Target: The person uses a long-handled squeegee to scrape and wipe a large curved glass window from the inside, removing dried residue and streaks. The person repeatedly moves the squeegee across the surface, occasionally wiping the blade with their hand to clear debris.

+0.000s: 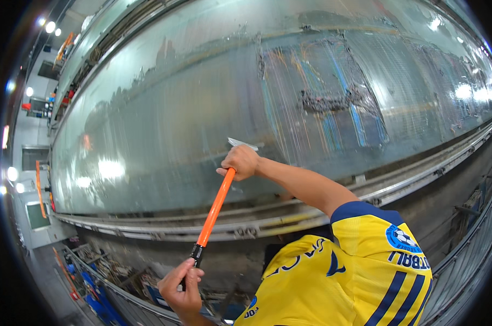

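My right hand (pixel 240 161) is wrapped round the head end of a long-handled scraper with an orange shaft (pixel 215 209). Just beyond its knuckles shows the pale, flat blade (pixel 242 144), over the near part of a large wet, shiny panel (pixel 186 114); whether blade and panel touch I cannot tell. At the lower end my left hand (pixel 183 288) grips the scraper's black handle with fingers and thumb. To the right on the panel lies a patch of coloured streaks (pixel 284 103) with a dark, crumpled smear (pixel 324 102) of material.
A metal rail (pixel 305 217) runs along the panel's near edge. Below it is a recess (pixel 224 261) with machine parts, and a railing (pixel 452 293) curves at lower right. Orange bars (pixel 41 190) and blue equipment (pixel 96 296) stand at the left.
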Action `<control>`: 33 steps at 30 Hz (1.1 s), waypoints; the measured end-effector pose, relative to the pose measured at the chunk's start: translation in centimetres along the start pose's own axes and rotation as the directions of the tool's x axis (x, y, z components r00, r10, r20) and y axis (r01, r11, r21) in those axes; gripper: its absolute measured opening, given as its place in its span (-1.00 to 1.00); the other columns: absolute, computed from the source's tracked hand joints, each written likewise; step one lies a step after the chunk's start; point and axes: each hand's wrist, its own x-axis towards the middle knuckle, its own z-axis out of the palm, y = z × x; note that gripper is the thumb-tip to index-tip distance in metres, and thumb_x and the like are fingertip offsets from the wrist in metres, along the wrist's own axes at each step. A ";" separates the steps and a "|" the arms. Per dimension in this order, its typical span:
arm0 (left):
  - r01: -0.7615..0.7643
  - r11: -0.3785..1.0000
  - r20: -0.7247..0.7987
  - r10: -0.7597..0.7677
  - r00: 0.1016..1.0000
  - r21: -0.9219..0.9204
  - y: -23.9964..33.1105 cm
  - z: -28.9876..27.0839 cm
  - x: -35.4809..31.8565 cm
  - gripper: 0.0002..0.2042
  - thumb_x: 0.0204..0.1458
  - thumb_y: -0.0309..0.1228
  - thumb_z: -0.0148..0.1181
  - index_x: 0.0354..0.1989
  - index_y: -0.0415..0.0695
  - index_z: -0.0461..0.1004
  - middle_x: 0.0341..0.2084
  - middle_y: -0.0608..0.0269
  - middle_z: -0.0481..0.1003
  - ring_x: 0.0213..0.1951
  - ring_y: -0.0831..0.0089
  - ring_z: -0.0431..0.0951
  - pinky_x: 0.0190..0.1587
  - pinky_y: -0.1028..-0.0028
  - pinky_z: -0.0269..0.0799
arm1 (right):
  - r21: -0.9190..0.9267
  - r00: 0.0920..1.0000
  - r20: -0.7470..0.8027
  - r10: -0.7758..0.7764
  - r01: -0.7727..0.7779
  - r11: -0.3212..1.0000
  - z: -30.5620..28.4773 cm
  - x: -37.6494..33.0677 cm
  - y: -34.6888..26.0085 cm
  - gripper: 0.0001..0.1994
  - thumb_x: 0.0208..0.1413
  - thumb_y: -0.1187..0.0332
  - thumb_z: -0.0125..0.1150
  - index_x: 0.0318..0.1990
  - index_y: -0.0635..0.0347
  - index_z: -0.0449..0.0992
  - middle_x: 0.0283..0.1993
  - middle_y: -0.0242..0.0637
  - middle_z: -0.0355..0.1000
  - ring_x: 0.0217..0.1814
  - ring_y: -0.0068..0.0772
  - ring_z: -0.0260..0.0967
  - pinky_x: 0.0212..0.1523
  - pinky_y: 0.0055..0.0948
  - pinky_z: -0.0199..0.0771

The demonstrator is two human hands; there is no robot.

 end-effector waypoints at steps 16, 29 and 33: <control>-0.315 0.948 0.336 0.285 0.898 0.038 10.7 0.0 3.9 -0.76 0.09 -0.65 0.18 -0.10 -0.33 0.68 -0.56 0.03 0.59 -0.69 0.35 0.43 -0.58 0.41 0.30 | 0.006 0.978 -0.192 0.085 -0.086 0.996 -6.9 -6.8 -3.0 -0.51 0.16 0.25 0.32 -0.73 0.07 0.20 -0.74 -0.25 0.20 -0.69 -0.05 0.26 -0.64 -0.15 0.20; -0.279 0.958 0.113 0.270 0.956 0.073 7.7 4.1 27.3 -0.73 0.26 -0.44 0.07 -0.06 -0.38 0.62 -0.75 0.44 0.32 -0.72 0.72 0.22 -0.61 0.60 0.13 | -0.064 0.966 -0.235 0.111 -0.129 0.990 -11.1 10.2 17.2 -0.56 0.18 0.22 0.32 -0.69 0.09 0.31 -0.70 -0.21 0.29 -0.66 -0.04 0.30 -0.61 -0.16 0.27; -0.191 0.981 -0.044 0.189 0.981 -0.036 9.2 7.2 33.2 -0.75 0.31 -0.37 0.10 -0.03 -0.18 0.67 -0.66 0.39 0.47 -0.62 0.76 0.32 -0.56 0.63 0.14 | -0.107 0.953 -0.199 0.229 -0.253 0.962 -12.6 15.3 25.2 -0.69 0.17 0.13 0.29 -0.57 -0.01 0.52 -0.58 -0.21 0.47 -0.51 -0.01 0.47 -0.47 -0.10 0.46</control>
